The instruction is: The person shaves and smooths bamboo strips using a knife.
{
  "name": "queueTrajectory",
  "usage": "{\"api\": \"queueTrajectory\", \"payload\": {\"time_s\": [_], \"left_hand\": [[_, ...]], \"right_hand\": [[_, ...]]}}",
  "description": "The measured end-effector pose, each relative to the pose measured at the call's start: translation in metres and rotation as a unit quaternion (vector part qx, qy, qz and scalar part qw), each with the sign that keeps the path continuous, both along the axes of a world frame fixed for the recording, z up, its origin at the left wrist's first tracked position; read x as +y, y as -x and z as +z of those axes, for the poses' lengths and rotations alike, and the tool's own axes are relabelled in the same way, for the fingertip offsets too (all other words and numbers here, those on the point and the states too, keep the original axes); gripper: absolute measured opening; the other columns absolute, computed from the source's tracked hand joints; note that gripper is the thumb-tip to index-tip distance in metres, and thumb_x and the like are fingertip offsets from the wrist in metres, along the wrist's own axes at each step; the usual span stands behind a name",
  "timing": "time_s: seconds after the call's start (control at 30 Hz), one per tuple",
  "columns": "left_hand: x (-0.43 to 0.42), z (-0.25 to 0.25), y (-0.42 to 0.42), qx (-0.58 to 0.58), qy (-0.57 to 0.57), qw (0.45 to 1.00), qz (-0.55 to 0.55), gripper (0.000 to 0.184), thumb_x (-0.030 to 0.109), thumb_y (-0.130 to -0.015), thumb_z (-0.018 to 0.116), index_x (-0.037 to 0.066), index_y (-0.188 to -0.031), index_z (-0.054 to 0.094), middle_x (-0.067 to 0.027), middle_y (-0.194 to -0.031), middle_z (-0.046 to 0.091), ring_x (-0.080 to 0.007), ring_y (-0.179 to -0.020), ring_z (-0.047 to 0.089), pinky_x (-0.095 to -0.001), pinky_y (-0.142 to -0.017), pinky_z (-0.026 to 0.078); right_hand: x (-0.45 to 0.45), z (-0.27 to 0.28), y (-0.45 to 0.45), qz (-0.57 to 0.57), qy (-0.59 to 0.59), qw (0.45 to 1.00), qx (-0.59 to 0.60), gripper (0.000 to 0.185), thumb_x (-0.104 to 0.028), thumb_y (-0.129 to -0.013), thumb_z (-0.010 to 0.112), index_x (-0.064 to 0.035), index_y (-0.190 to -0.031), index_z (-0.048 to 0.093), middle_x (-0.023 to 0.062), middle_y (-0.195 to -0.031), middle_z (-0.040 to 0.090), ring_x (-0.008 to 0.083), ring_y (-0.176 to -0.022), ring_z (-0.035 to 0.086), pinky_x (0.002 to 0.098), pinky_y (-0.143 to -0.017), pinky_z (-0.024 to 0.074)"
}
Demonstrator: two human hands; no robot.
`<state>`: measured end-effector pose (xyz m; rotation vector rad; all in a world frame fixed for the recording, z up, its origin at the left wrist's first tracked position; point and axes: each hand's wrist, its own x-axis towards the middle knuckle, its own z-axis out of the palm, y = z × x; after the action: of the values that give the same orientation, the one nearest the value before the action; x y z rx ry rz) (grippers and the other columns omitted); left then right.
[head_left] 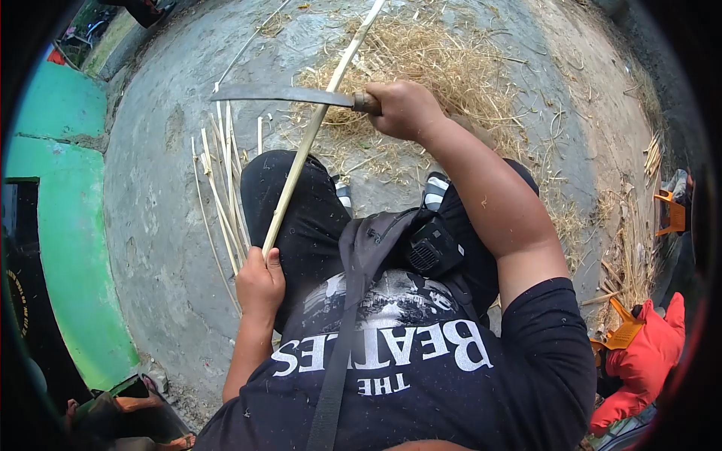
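Observation:
A long pale strip of split wood or bamboo [301,155] slants up from my left hand [260,284], whose fingers are wrapped round its lower end. My right hand [402,110] grips the wooden handle of a long curved knife [286,93]. The blade points left and crosses the strip well above my left hand, against it or just over it. Several thin pale strips [226,188] lie on the concrete beside my left knee.
Curly shavings [429,68] are heaped on the concrete ahead. A green wall [71,225] stands at left. More strips [639,255] lie at right, near an orange chair [671,213] and a person in red [639,368]. Other people's limbs show at lower left.

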<state>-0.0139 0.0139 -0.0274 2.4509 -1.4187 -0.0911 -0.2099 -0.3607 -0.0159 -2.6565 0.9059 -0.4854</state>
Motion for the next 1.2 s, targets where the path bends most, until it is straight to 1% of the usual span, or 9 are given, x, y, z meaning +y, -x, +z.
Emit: {"api": "queueTrajectory", "payload": {"time_s": [0.1,0.23,0.33,0.5,0.6,0.73,0.87,1.07,1.2], "left_hand": [[-0.003,-0.001,0.001,-0.013,-0.002,1.000,0.006,0.052,0.051,-0.108,0.049,0.005,-0.084,0.051,-0.0241,-0.068,0.062,-0.0507,-0.066,0.064,-0.0591,-0.057,0.048],[-0.002,0.003,0.003,-0.026,-0.011,0.999,0.024,0.052,0.051,-0.108,0.050,0.006,-0.085,0.052,-0.0234,-0.068,0.062,-0.0502,-0.066,0.064,-0.0588,-0.057,0.048],[0.001,0.001,0.001,-0.024,-0.008,0.999,0.027,0.051,0.051,-0.108,0.051,0.005,-0.085,0.053,-0.0232,-0.068,0.063,-0.0499,-0.065,0.064,-0.0585,-0.057,0.048],[0.000,0.000,-0.001,-0.006,0.012,1.000,0.006,0.050,0.051,-0.108,0.052,0.005,-0.086,0.054,-0.0233,-0.070,0.064,-0.0500,-0.066,0.064,-0.0585,-0.057,0.048],[-0.001,0.003,0.000,-0.002,0.011,1.000,0.011,0.050,0.051,-0.107,0.052,0.005,-0.087,0.055,-0.0236,-0.070,0.064,-0.0502,-0.066,0.064,-0.0585,-0.057,0.048],[-0.002,0.002,0.001,-0.022,0.010,1.000,0.015,0.051,0.052,-0.107,0.052,0.005,-0.089,0.056,-0.0240,-0.070,0.064,-0.0506,-0.067,0.064,-0.0587,-0.057,0.048],[0.002,0.000,-0.002,0.005,-0.002,1.000,0.011,0.052,0.053,-0.107,0.051,0.005,-0.089,0.056,-0.0245,-0.069,0.064,-0.0510,-0.067,0.064,-0.0590,-0.058,0.048],[-0.007,0.004,0.002,0.007,0.000,1.000,0.028,0.053,0.051,-0.108,0.051,0.003,-0.087,0.054,-0.0252,-0.069,0.062,-0.0521,-0.068,0.063,-0.0575,-0.058,0.046],[0.000,-0.001,-0.001,0.006,0.003,1.000,0.006,0.051,0.051,-0.108,0.050,0.004,-0.088,0.054,-0.0251,-0.070,0.064,-0.0522,-0.068,0.063,-0.0604,-0.058,0.047]], "right_hand": [[0.031,0.019,-0.008,0.074,-0.002,0.994,0.081,0.017,-0.024,-0.082,0.070,-0.0124,-0.095,0.071,0.0143,-0.089,0.075,0.0370,-0.086,0.074,0.0484,-0.081,0.0594],[-0.001,-0.005,-0.006,-0.057,-0.090,0.994,0.035,0.014,-0.024,-0.084,0.071,-0.0120,-0.092,0.072,0.0182,-0.084,0.073,0.0400,-0.081,0.072,0.0500,-0.075,0.0586],[-0.005,-0.003,-0.004,-0.055,-0.035,0.997,-0.036,0.016,-0.024,-0.084,0.072,-0.0122,-0.094,0.073,0.0185,-0.084,0.073,0.0398,-0.081,0.072,0.0499,-0.076,0.0589],[0.028,0.007,-0.006,0.066,0.019,0.995,0.071,0.013,-0.026,-0.087,0.068,-0.0142,-0.093,0.070,0.0113,-0.087,0.075,0.0349,-0.082,0.073,0.0484,-0.078,0.0588],[0.007,-0.014,-0.006,0.050,-0.015,0.998,0.043,0.016,-0.026,-0.085,0.071,-0.0126,-0.092,0.067,0.0157,-0.079,0.071,0.0397,-0.080,0.072,0.0525,-0.073,0.0569],[0.008,-0.004,-0.007,-0.029,-0.058,0.997,0.044,0.015,-0.024,-0.086,0.068,-0.0127,-0.095,0.071,0.0152,-0.092,0.075,0.0351,-0.093,0.074,0.0502,-0.083,0.0586],[0.021,-0.007,-0.002,0.059,0.028,0.998,0.015,0.017,-0.028,-0.083,0.072,-0.0141,-0.092,0.067,0.0162,-0.081,0.072,0.0405,-0.081,0.072,0.0533,-0.074,0.0572],[0.000,-0.020,-0.003,-0.010,-0.074,0.997,0.016,0.017,-0.025,-0.082,0.071,-0.0120,-0.093,0.071,0.0165,-0.090,0.074,0.0374,-0.092,0.073,0.0506,-0.081,0.0580],[0.025,-0.001,-0.004,0.035,0.029,0.999,0.012,0.014,-0.025,-0.085,0.069,-0.0134,-0.092,0.069,0.0139,-0.088,0.074,0.0376,-0.088,0.073,0.0504,-0.079,0.0582]]}}
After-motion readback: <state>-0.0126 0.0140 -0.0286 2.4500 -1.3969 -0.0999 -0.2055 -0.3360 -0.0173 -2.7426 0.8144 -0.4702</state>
